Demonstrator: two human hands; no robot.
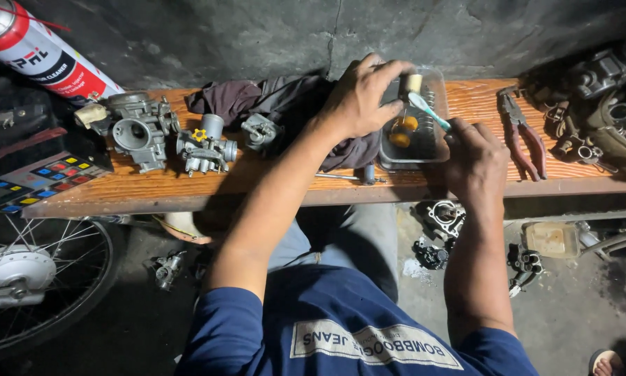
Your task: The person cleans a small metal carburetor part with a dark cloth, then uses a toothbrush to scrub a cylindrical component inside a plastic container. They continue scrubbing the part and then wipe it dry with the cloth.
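Observation:
My left hand (360,97) pinches a small cream-coloured cylindrical part (412,83) above a clear plastic tray (435,150). My right hand (474,160) grips a toothbrush (428,111) with a teal handle, its bristle end touching the cream part. Inside the tray lie yellow float pieces (403,131) and a metal spring (430,97). Both hands work over a wooden plank (153,188) serving as a bench.
Two carburetor bodies (142,129) (205,147) and a smaller metal piece (259,130) sit on the plank's left, beside a dark rag (271,97). Red-handled pliers (522,132) lie right. A red-and-white spray can (38,52) lies at the upper left, a wheel (27,278) lower left. Engine parts (442,223) litter the floor.

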